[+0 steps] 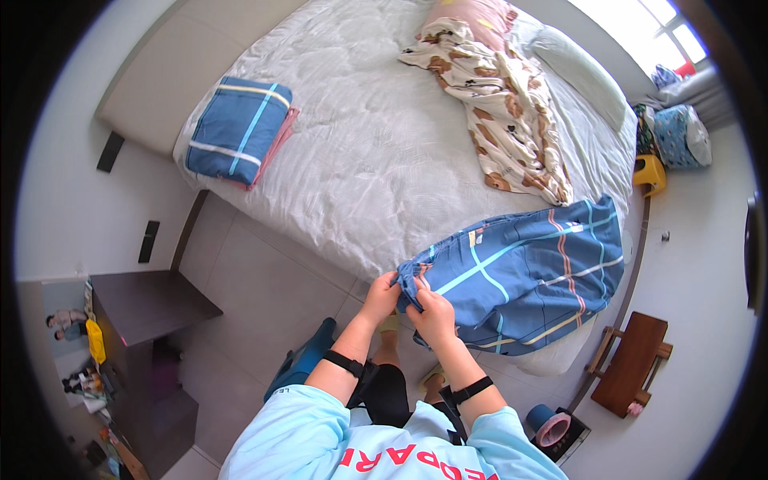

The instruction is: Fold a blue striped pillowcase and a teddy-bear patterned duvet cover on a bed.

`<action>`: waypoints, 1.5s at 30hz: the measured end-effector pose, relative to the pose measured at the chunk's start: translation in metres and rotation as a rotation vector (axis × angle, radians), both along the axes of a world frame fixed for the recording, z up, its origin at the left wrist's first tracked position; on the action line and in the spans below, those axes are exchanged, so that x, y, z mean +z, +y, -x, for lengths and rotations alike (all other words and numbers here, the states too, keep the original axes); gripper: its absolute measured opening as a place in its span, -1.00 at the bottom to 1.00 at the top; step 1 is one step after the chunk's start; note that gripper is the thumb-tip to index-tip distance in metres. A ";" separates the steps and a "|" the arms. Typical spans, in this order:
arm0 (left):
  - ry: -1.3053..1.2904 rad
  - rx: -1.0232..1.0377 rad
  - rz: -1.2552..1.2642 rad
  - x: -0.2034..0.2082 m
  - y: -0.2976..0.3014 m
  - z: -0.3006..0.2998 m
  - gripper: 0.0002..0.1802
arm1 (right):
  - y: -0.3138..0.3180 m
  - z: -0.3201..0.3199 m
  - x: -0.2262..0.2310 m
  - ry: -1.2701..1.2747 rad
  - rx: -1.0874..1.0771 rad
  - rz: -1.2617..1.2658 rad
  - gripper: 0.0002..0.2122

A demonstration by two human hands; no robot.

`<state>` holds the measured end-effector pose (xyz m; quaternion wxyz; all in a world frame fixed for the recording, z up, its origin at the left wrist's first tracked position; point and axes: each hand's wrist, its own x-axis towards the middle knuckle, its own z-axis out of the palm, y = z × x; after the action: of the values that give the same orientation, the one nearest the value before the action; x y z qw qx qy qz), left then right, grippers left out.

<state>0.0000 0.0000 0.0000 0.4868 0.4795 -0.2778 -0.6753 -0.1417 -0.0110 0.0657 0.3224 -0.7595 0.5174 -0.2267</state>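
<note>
A blue plaid cloth, which looks like a pillowcase or bed cover, lies across the near right corner of the bed. It has light blue, cream and orange stripes and hangs partly over the edge. My left hand pinches its gathered left end. Close beside it, my right hand is closed on the same bunched edge. The fingertips of both hands are partly hidden in the folds.
A folded blue plaid bundle rests at the bed's left. A brown-patterned white blanket and pink pillow lie farther back. Around the bed stand a dark desk, a wooden stool and a yellow stool.
</note>
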 end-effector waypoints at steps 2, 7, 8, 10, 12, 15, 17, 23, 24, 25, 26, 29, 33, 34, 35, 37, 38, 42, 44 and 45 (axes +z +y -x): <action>0.006 0.234 -0.096 -0.008 -0.006 -0.007 -0.79 | -0.002 -0.007 0.005 -0.043 0.061 0.061 -0.82; -0.034 0.110 -0.044 0.052 -0.003 0.036 -0.72 | 0.017 0.042 0.033 -0.014 -0.078 0.052 -0.82; -0.093 0.017 0.034 0.061 -0.004 0.041 -0.68 | 0.019 0.043 0.037 -0.050 -0.128 0.104 -0.82; 0.053 -0.065 0.201 0.089 -0.013 0.056 -0.59 | 0.020 0.048 0.038 -0.052 -0.158 0.118 -0.83; -0.316 -0.234 0.274 0.123 -0.017 0.062 -0.61 | 0.020 0.062 0.041 -0.089 -0.136 0.094 -0.82; -0.700 -0.424 0.258 0.121 -0.015 0.080 -0.64 | 0.030 0.088 0.053 -0.096 -0.113 0.056 -0.78; -0.526 -0.419 0.259 0.127 -0.016 0.094 -0.69 | 0.041 0.108 0.068 -0.148 -0.224 0.094 -0.73; -0.157 -0.391 0.178 0.213 0.007 0.176 -0.73 | 0.086 0.179 0.099 -0.124 -0.665 0.376 -0.69; -0.074 -0.337 0.194 0.230 0.006 0.190 -0.75 | 0.088 0.196 0.095 -0.068 -0.695 0.446 -0.71; 0.007 -0.276 0.199 0.244 0.008 0.200 -0.77 | 0.097 0.208 0.095 -0.069 -0.712 0.451 -0.71; 0.052 -0.265 0.201 0.253 0.006 0.206 -0.78 | 0.107 0.220 0.094 -0.065 -0.810 0.439 -0.72; 0.133 -0.275 0.274 0.283 0.009 0.228 -0.72 | 0.135 0.255 0.085 -0.077 -1.025 0.414 -0.76; 0.160 -0.253 0.345 0.307 0.013 0.254 -0.83 | 0.168 0.296 0.064 -0.027 -1.153 0.398 -0.84; 0.157 -0.251 0.342 0.309 0.012 0.258 -0.83 | 0.178 0.304 0.061 -0.002 -1.178 0.314 -0.85; 0.154 -0.247 0.340 0.310 0.010 0.259 -0.84 | 0.188 0.310 0.057 0.023 -1.201 0.229 -0.86; 0.139 -0.253 0.357 0.313 0.011 0.263 -0.84 | 0.209 0.318 0.056 0.099 -1.245 0.198 -0.84; 0.129 -0.203 0.349 0.314 0.013 0.265 -0.84 | 0.217 0.325 0.044 0.059 -1.295 0.133 -0.84; 0.112 -0.081 0.344 0.316 0.009 0.263 -0.86 | 0.261 0.349 0.000 0.025 -1.331 -0.091 -0.86; 0.095 -0.051 0.347 0.314 0.007 0.258 -0.88 | 0.282 0.359 -0.017 0.021 -1.358 -0.185 -0.85; 0.098 -0.061 0.342 0.313 0.008 0.261 -0.88 | 0.296 0.370 -0.028 0.024 -1.370 -0.187 -0.85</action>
<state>-0.2605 0.0081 0.3134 0.5534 0.3474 -0.3792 -0.6552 -0.5113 0.2845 0.0377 0.1651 -0.2331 0.9014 -0.3253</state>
